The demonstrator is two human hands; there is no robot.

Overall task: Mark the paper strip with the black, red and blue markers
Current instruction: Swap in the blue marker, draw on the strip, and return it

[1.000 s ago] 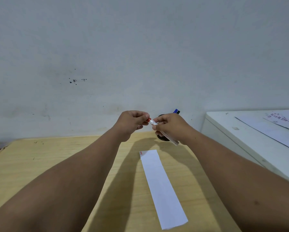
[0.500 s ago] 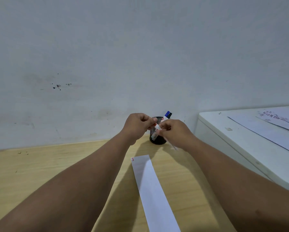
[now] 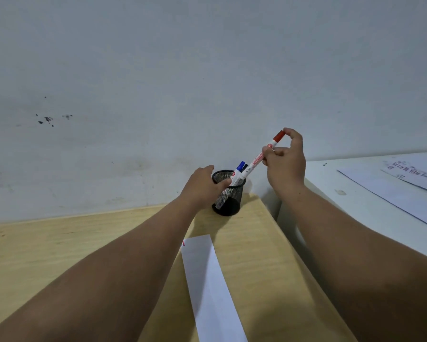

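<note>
At the far right of the wooden counter (image 3: 59,255), the right hand (image 3: 285,164) has its fingers (image 3: 269,154) pinching the capped red marker (image 3: 259,157), tilted with its lower end in the black mesh pen cup (image 3: 228,201) beside the blue marker (image 3: 237,172) and black marker (image 3: 244,167). The left hand (image 3: 202,186) rests against the cup's left side with fingers curled on its rim. The white paper strip (image 3: 208,285) lies flat nearer, between the forearms, a small red mark at its far left corner
</note>
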